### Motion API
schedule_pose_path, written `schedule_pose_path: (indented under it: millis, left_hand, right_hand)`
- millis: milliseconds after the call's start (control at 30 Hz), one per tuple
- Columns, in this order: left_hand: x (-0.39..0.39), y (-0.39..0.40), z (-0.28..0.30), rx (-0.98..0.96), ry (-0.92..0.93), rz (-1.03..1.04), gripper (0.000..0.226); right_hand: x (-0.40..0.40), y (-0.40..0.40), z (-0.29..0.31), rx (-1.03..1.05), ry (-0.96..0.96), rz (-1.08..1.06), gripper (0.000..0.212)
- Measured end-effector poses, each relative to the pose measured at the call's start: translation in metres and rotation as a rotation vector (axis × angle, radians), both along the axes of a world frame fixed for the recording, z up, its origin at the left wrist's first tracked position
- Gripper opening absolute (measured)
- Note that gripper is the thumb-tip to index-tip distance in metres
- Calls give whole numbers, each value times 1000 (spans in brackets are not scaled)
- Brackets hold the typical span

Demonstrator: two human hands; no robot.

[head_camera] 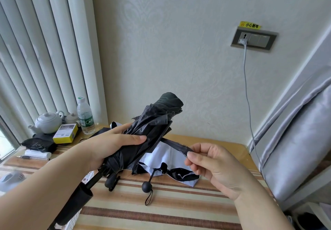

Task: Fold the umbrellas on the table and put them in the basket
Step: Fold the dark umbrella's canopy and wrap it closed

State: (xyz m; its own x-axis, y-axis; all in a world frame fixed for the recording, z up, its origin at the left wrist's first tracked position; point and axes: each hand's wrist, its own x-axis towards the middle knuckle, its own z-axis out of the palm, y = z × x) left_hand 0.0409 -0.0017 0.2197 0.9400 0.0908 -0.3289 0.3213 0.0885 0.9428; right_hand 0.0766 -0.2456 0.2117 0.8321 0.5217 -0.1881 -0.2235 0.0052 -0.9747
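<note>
Umbrella one, black, is collapsed and bunched in the left hand, above the bench; the right hand's grip pinches its closure strap, not yet wrapped. A white-and-black umbrella lies unfolded beneath. No basket is clearly visible.

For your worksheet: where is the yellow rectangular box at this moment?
In the head view, the yellow rectangular box sits at the table's far left, between the white ceramic teapot and the clear plastic water bottle.

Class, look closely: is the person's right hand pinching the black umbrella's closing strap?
Yes: the right hand pinches the end of the strap, pulled out from the black umbrella that the left hand grips.
</note>
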Motion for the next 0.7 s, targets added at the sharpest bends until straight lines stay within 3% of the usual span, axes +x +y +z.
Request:
schedule_pose_path:
  millis: [167, 267, 333, 433, 533, 633, 700]
  left_hand:
    - [0, -1, 2, -17, -23, -34, 29]
    - [0, -1, 3, -14, -41, -58, 31]
    - [-1, -2, 4, -1, -44, -90, 30]
    - [-2, -5, 4, 58, -54, -186, 28]
    - [-2, -10, 2, 165, -73, -325, 30]
    - [-1, -15, -1, 278, -99, -405, 30]
    - [-1, -15, -4, 365, -127, -459, 28]
  right_hand:
    - [1, -3, 1, 80, 16, 35, 10]
    - [2, -4, -1, 130, -38, 81, 29]
    - [1, -4, -2, 115, -143, 81, 35]
    - [-4, 0, 2, 61, -400, 78, 14]
    - [-11, 8, 4, 26, -555, 99, 6]
    - [-15, 11, 4, 7, -572, 107, 16]
    - [-16, 9, 4, -125, -644, 22, 26]
